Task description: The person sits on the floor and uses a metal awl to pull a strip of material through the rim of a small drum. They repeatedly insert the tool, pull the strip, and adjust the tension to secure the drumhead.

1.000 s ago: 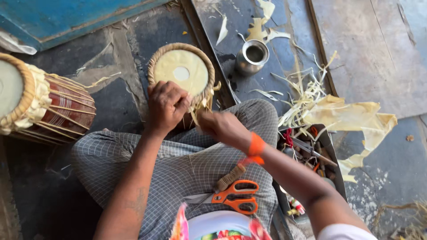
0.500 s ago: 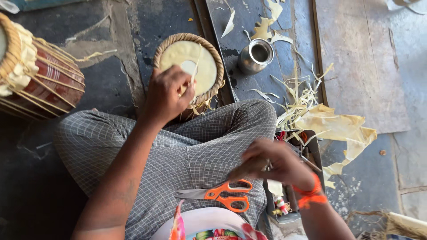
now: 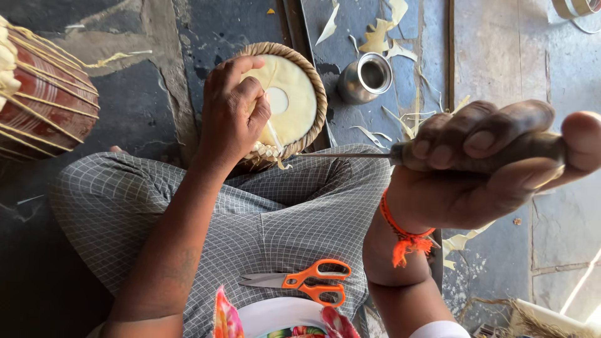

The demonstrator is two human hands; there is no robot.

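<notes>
While the left hand (image 3: 233, 112) presses fingers curled over the small drum head (image 3: 287, 100) to steady it against the knee, the right hand (image 3: 482, 166) is clenched around an awl (image 3: 363, 155), its thin point aimed at the woven rim. Pale skin, braided tan edge; orange scissors (image 3: 303, 283) lie on the checked lap.

Round pale drumhead (image 3: 289, 100) w/ woven rim, propped by knee; thin awl (image 3: 375, 156) horizontal.
</notes>
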